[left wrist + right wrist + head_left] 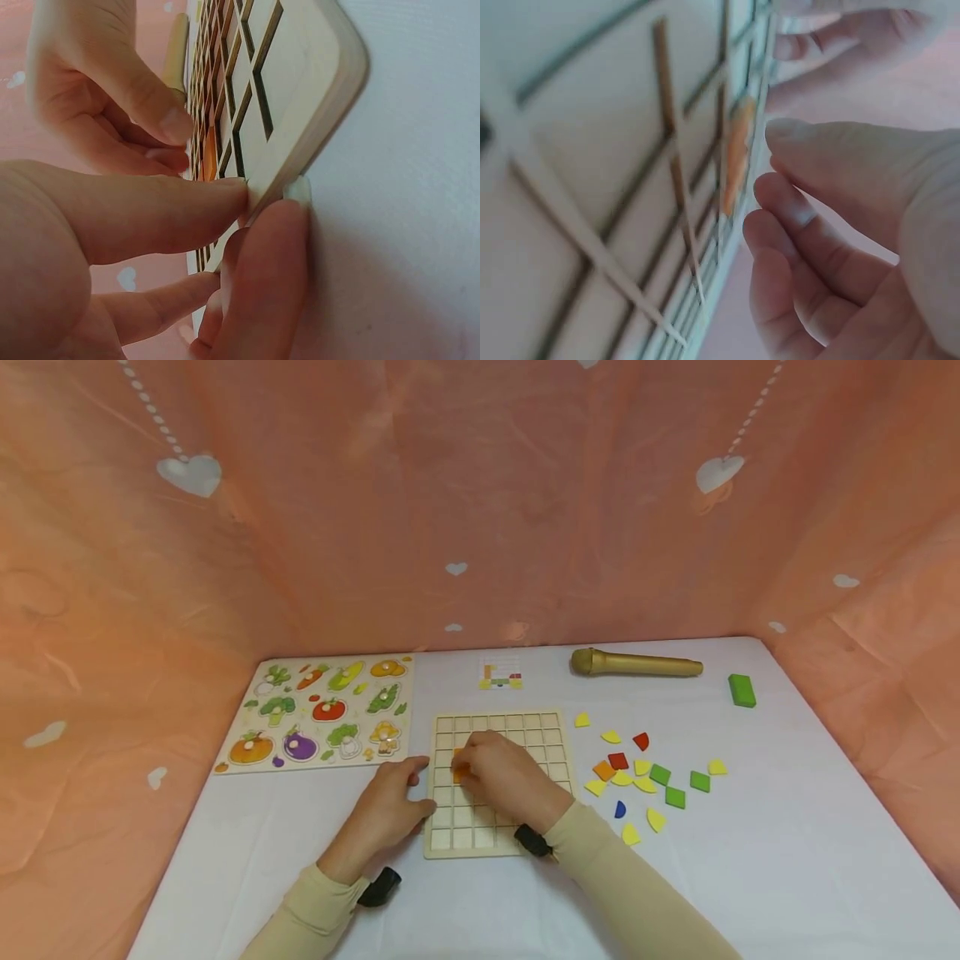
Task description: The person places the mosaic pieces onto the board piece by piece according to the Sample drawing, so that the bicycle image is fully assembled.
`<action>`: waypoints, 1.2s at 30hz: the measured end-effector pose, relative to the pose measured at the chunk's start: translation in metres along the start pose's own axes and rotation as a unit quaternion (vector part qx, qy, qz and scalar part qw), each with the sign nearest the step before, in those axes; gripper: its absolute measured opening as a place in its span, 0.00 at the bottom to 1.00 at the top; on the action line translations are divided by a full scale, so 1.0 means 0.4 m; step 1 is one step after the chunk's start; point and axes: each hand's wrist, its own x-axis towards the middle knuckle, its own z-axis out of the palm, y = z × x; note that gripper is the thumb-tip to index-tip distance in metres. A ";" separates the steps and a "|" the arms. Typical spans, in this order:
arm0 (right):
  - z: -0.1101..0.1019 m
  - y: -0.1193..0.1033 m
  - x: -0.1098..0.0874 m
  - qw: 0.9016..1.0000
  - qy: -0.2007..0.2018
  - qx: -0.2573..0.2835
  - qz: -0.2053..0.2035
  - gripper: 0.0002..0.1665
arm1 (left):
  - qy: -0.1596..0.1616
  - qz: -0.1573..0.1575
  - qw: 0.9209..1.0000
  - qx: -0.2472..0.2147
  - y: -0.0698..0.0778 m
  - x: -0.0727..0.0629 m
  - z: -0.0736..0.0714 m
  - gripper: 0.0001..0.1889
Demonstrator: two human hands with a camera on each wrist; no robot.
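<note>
While the spread left hand [386, 810] touches a pale wooden grid board [462, 837], the right hand [510, 777], grip parted, adjoins an orange tile [739, 157], a white printed card [500, 672] illegible.

We see a pale, gridded rectangular board [462, 838] of smooth, matt wood; at twelve o'clock beyond it, an orange, heart-patterned cloth backdrop [487, 510], softly creased.

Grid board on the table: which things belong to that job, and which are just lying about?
Seem part of it:
grid board
at least one orange piece in it
loose coloured pieces
small patterned card, probably

Apparently just lying about:
vegetable puzzle
gold microphone
green block
</note>
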 end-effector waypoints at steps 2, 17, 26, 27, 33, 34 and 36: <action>-0.013 0.007 -0.005 1.000 -0.001 0.012 0.008 0.12 | 0.000 -0.001 1.000 0.001 -0.002 0.000 0.000 0.36; -0.121 0.173 -0.165 0.997 0.020 -0.049 0.051 0.14 | -0.001 -0.021 1.000 -0.018 -0.016 -0.011 -0.003 0.37; -0.157 0.250 -0.277 0.991 0.029 -0.052 0.117 0.12 | 0.001 -0.013 1.000 -0.010 -0.017 -0.011 -0.005 0.37; -0.159 0.253 -0.282 0.991 0.027 -0.051 0.123 0.12 | 0.002 -0.011 1.000 -0.009 -0.017 -0.011 -0.005 0.37; -0.167 0.266 -0.300 0.988 0.002 -0.049 0.146 0.16 | -0.001 -0.006 1.000 -0.006 -0.011 -0.006 -0.003 0.37; -0.167 0.268 -0.301 0.988 0.000 -0.051 0.145 0.16 | -0.002 -0.004 1.000 -0.006 -0.010 -0.004 -0.001 0.37; -0.168 0.272 -0.302 0.988 0.001 -0.055 0.143 0.17 | -0.002 -0.003 1.000 -0.005 -0.006 -0.002 0.000 0.37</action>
